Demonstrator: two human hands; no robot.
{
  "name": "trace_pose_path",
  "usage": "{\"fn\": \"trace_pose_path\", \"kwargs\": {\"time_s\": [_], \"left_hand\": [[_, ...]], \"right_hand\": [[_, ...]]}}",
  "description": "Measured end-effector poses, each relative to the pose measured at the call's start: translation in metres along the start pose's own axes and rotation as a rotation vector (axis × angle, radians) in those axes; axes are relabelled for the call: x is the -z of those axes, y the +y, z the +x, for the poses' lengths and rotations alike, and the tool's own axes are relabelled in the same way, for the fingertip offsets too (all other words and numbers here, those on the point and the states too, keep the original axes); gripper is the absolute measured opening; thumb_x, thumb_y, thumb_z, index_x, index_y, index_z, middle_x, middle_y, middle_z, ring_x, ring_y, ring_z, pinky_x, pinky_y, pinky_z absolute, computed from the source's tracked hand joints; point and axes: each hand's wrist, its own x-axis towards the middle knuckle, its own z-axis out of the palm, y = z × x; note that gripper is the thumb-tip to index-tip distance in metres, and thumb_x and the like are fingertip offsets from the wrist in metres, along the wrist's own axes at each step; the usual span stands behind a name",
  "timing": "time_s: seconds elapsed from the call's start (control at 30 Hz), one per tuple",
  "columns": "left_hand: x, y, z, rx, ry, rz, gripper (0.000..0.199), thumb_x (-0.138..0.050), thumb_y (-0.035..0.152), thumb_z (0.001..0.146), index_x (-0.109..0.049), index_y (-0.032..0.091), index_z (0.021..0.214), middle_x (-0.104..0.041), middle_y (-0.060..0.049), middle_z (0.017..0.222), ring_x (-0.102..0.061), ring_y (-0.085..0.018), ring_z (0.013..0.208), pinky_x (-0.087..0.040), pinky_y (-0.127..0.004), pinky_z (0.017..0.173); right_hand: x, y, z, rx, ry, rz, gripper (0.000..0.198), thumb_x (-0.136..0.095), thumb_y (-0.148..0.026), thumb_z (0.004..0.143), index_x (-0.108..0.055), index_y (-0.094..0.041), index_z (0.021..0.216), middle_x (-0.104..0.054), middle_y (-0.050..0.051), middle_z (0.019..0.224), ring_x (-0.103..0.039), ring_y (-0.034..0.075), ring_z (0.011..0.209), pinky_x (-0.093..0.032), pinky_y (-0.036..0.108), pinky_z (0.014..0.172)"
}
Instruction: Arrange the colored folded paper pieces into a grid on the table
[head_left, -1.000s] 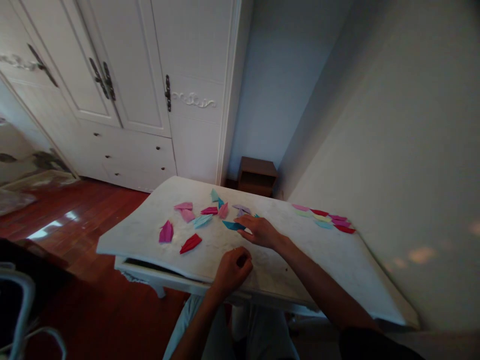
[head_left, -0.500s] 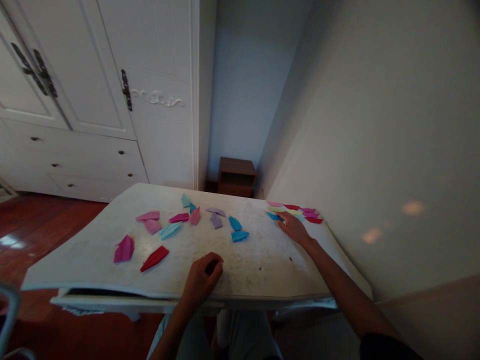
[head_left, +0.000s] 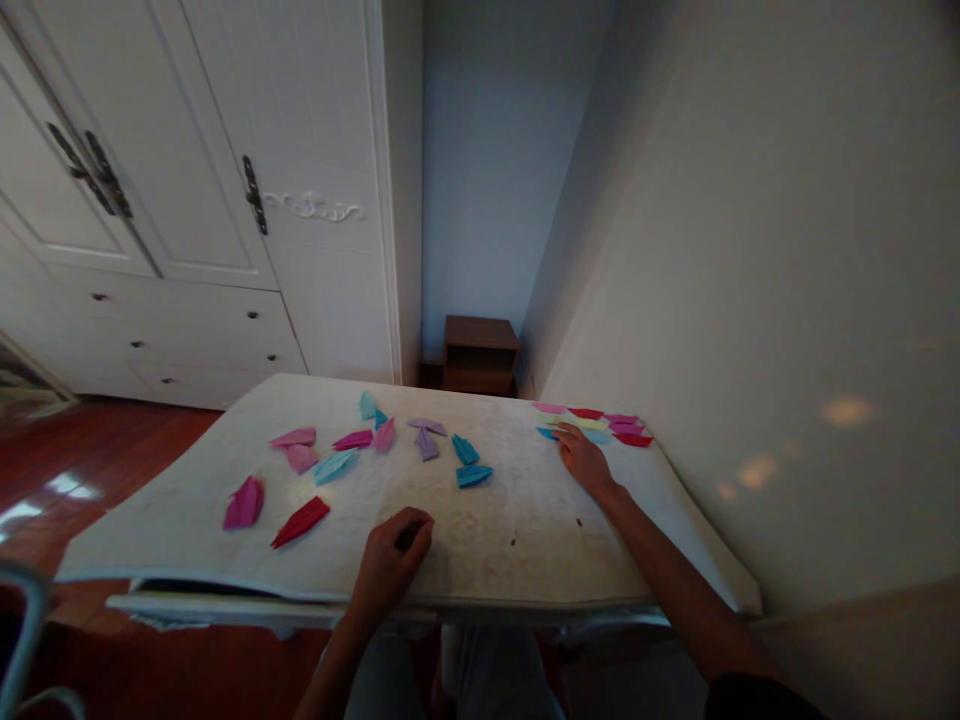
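The right hand [head_left: 583, 460] is laid flat on the bench [head_left: 525, 540] near its far right corner, fingers loosely spread, fingertips touching a blue paper plane [head_left: 548, 433] at the near edge of the stacked row of folded planes [head_left: 600, 424]. Nothing is clamped in it. The left hand [head_left: 392, 556] is rested near the front edge of the bench, curled into a loose fist; whether anything is held inside cannot be told. The hands are kept well apart. Two more blue planes [head_left: 471, 463] are seen mid-bench, between the hands. A red plane [head_left: 301, 522] and a magenta plane [head_left: 244, 502] are lying toward the left edge, with pink, purple and teal ones scattered toward the far edge.
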Motion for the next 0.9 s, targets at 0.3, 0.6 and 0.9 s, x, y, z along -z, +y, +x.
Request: {"fn": "trace_pose_path", "kwargs": {"time_s": [0.3, 0.6, 0.9], "left_hand": [[0.0, 0.001, 0.001, -0.001, 0.024, -0.009, 0.028, -0.051, 0.041, 0.082, -0.064, 0.016, 0.078, -0.063, -0.001, 0.065, -0.058, -0.014, 0.059, -0.043, -0.023, 0.056], [-0.001, 0.001, 0.0, 0.013, 0.034, -0.015, 0.028, -0.051, 0.039, 0.084, -0.065, 0.015, 0.079, -0.066, -0.003, 0.07, -0.06, -0.015, 0.063, -0.044, -0.024, 0.059], [-0.004, 0.0, -0.001, 0.041, 0.023, -0.02, 0.027, -0.051, 0.036, 0.084, -0.066, 0.014, 0.082, -0.065, -0.004, 0.071, -0.057, -0.014, 0.063, -0.042, -0.024, 0.06]], "right_hand": [[-0.004, -0.008, -0.002, -0.03, -0.009, -0.03, 0.041, -0.043, -0.017, 0.088, -0.061, -0.025, 0.124, -0.056, 0.001, 0.132, -0.057, 0.021, 0.116, -0.048, 0.038, 0.098], [0.008, -0.041, -0.021, 0.042, -0.024, 0.107, 0.043, -0.039, -0.025, 0.09, -0.055, -0.02, 0.13, -0.046, 0.007, 0.142, -0.051, 0.023, 0.123, -0.048, 0.04, 0.097], [0.019, -0.083, -0.069, 0.128, -0.085, 0.424, 0.033, -0.04, -0.032, 0.093, -0.067, -0.017, 0.106, -0.066, 0.008, 0.102, -0.062, 0.019, 0.093, -0.05, 0.033, 0.086]]}}
